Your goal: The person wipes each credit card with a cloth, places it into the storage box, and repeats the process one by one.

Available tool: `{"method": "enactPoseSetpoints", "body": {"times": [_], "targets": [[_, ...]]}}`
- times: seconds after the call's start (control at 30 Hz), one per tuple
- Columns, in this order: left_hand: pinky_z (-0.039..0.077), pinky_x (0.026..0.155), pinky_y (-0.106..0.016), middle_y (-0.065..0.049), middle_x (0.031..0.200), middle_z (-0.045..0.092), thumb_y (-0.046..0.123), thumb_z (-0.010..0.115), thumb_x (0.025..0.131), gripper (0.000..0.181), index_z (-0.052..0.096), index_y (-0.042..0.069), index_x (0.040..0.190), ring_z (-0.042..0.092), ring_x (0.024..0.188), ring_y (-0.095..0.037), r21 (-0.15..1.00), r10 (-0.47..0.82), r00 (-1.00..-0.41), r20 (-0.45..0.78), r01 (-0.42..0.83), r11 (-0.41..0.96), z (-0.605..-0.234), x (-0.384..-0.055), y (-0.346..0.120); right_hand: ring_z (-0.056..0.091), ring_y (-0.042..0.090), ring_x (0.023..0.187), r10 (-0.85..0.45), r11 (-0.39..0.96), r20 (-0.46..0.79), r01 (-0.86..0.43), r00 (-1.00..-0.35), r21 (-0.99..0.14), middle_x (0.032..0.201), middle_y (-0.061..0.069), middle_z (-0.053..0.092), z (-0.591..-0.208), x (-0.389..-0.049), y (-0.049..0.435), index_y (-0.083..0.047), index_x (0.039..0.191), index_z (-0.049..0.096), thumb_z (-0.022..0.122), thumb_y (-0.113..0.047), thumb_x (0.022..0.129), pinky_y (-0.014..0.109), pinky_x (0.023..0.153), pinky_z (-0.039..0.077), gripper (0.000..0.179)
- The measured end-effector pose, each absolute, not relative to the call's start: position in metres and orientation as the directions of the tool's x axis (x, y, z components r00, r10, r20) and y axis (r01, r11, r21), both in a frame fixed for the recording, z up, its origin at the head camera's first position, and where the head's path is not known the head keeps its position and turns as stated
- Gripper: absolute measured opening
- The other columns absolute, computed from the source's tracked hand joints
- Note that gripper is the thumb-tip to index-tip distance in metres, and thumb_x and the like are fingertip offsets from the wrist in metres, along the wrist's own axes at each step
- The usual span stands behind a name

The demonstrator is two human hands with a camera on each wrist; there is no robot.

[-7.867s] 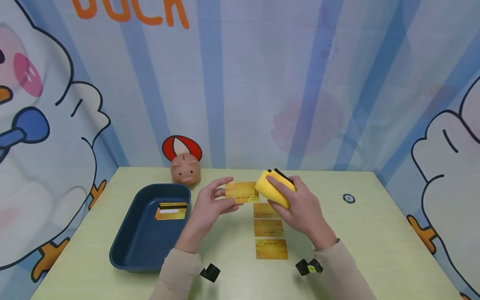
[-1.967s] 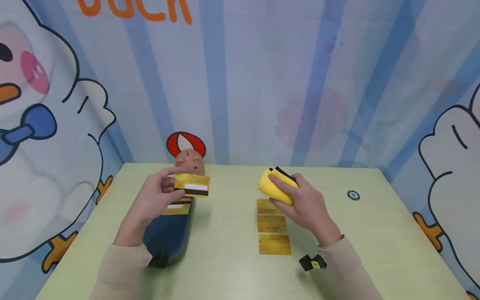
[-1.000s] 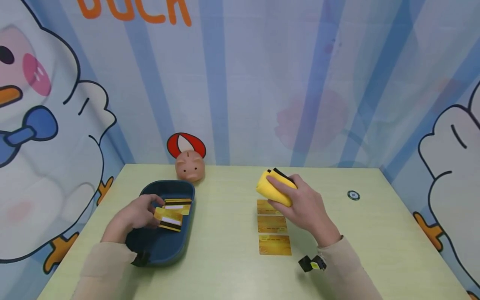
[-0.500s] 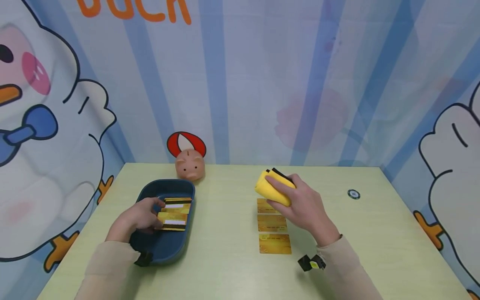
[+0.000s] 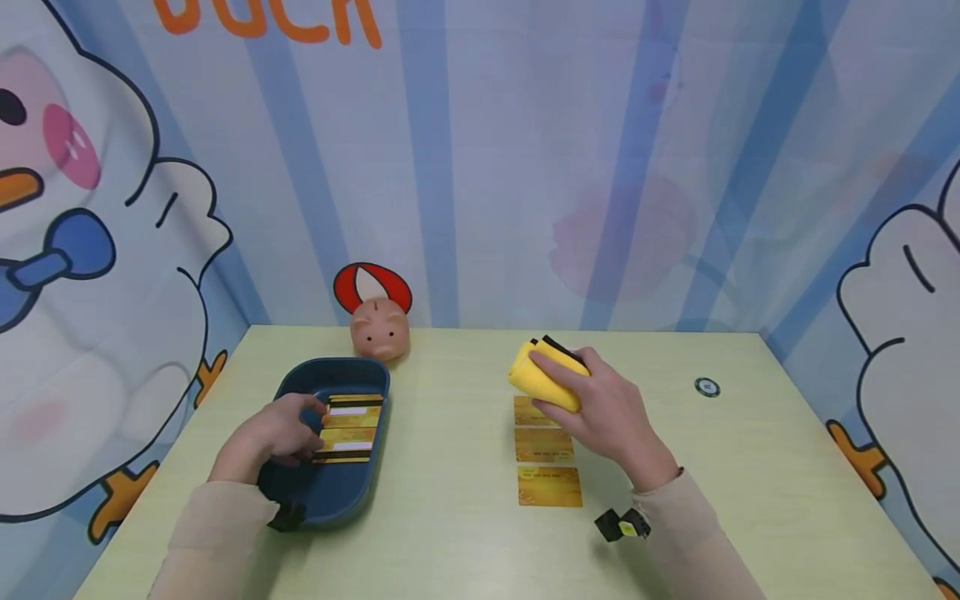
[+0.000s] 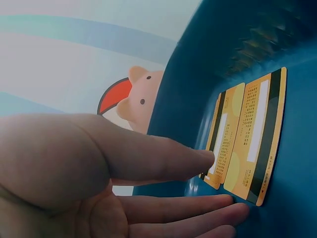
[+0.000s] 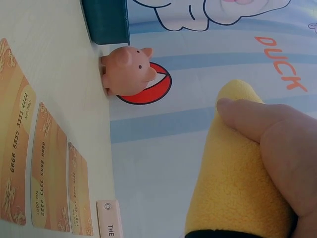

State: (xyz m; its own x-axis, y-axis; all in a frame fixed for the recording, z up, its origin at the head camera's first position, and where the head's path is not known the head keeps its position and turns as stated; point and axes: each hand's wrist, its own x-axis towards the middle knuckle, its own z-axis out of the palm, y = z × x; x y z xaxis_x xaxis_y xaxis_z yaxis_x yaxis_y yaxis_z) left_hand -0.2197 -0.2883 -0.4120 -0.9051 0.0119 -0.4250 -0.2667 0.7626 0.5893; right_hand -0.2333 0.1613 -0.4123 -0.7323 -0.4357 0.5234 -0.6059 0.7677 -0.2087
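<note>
My left hand (image 5: 273, 437) is inside the dark blue tray (image 5: 360, 508), its fingers extended beside the gold bank cards. Two rows of these cards lie face down there: a nearer bank card (image 5: 345, 446) and, just behind it, a small overlapping set of bank cards (image 5: 356, 410). In the left wrist view the thumb (image 6: 168, 158) overlaps the edge of the cards, and nothing is pinched. My right hand (image 5: 611, 412) grips a folded yellow cloth (image 5: 543, 379) with black edging, above the table. Below it, three bank cards (image 5: 550, 487) lie face up in a column, the farthest partly hidden.
Behind the tray stands a pink piggy bank (image 5: 381, 329). A round chip (image 5: 707, 387) lies on the right of the table (image 5: 450, 517). The right wrist view shows a pale box (image 7: 109, 218) with lettering beyond the face-up cards. A printed curtain (image 5: 495, 167) closes off the back.
Earlier my left hand held a bank card up by the cloth. It turned the card over, moved left, lowered it into the tray and let go. My right hand stayed nearly still.
</note>
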Motion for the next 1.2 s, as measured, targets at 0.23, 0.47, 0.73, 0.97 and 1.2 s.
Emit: {"method": "enactPoseSetpoints", "body": {"times": [0.23,0.47,0.73,0.97,1.2], "targets": [[0.061,0.071,-0.041,-0.018,0.099,0.071,0.015,0.071,0.099,0.051,0.053,-0.011,0.139,0.068,0.079,-0.024,0.579,0.037,-0.944,-0.327,-0.169,0.798,-0.408,-0.221,-0.287,0.054,0.019,0.078,-0.431,0.771,0.522,-0.601,-0.736,-0.211,0.119,0.014,0.06,-0.41,-0.234,0.163,-0.035,0.152,0.058,0.079,-0.044,0.092,0.031,0.057,0.047,0.064],[0.059,0.089,-0.051,-0.025,0.122,0.07,0.026,0.074,0.099,0.055,0.057,-0.004,0.141,0.069,0.104,-0.035,0.63,0.05,-0.99,-0.135,-0.047,0.775,-0.398,-0.218,-0.27,0.051,0.018,0.074,-0.417,0.779,0.525,-0.589,-0.742,-0.215,0.115,0.015,0.06,-0.41,-0.235,0.166,-0.035,0.152,0.058,0.081,-0.043,0.091,0.03,0.055,0.045,0.065],[0.062,0.09,-0.047,-0.017,0.136,0.067,0.023,0.072,0.101,0.049,0.059,0.007,0.145,0.069,0.118,-0.035,0.735,0.153,-0.979,0.133,0.201,0.648,-0.383,-0.211,-0.233,0.052,0.018,0.075,-0.399,0.786,0.531,-0.577,-0.748,-0.223,0.116,0.016,0.06,-0.41,-0.235,0.17,-0.035,0.153,0.057,0.083,-0.043,0.089,0.029,0.054,0.044,0.069],[0.06,0.095,-0.048,-0.007,0.13,0.071,0.018,0.076,0.098,0.041,0.066,0.013,0.138,0.071,0.112,-0.025,0.784,0.219,-0.938,0.269,0.345,0.516,-0.372,-0.206,-0.184,0.05,0.018,0.074,-0.373,0.79,0.527,-0.559,-0.763,-0.25,0.115,0.016,0.06,-0.407,-0.235,0.175,-0.033,0.152,0.058,0.082,-0.043,0.09,0.03,0.054,0.042,0.068],[0.06,0.094,-0.045,-0.004,0.126,0.072,0.018,0.078,0.096,0.04,0.068,0.016,0.135,0.071,0.109,-0.022,0.797,0.332,-0.895,0.296,0.423,0.43,-0.378,-0.206,-0.134,0.049,0.018,0.074,-0.358,0.791,0.535,-0.553,-0.765,-0.262,0.113,0.015,0.059,-0.405,-0.236,0.178,-0.032,0.152,0.058,0.083,-0.043,0.089,0.03,0.054,0.041,0.068]]}}
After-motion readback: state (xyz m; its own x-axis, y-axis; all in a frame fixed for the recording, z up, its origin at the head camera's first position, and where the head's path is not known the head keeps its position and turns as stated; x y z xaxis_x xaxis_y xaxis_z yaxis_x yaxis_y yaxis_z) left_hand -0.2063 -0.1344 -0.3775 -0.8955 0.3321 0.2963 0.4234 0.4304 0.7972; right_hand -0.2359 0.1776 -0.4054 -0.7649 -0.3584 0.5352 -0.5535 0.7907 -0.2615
